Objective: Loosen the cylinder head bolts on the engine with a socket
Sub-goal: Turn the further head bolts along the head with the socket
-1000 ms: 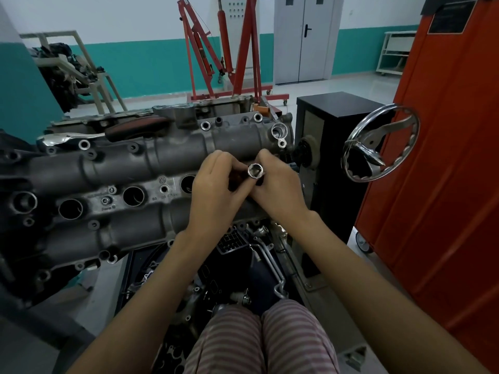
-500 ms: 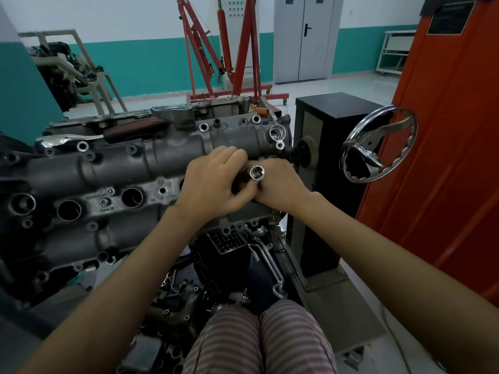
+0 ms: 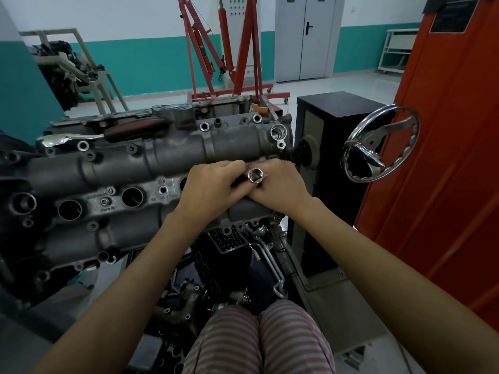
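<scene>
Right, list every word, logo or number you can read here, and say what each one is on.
Round VW logo: cast into the engine head.
Cast numbers below it: too blurred to read.
Small cast word by a bore: unreadable.
Dark plate on the orange cabinet: text too small to read.

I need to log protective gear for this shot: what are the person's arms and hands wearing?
Nothing visible: the left hand and right hand are bare, no gloves, rings or watch, and both forearms are bare, no sleeves in view. Lower down, striped trousers cover the knees.
</scene>
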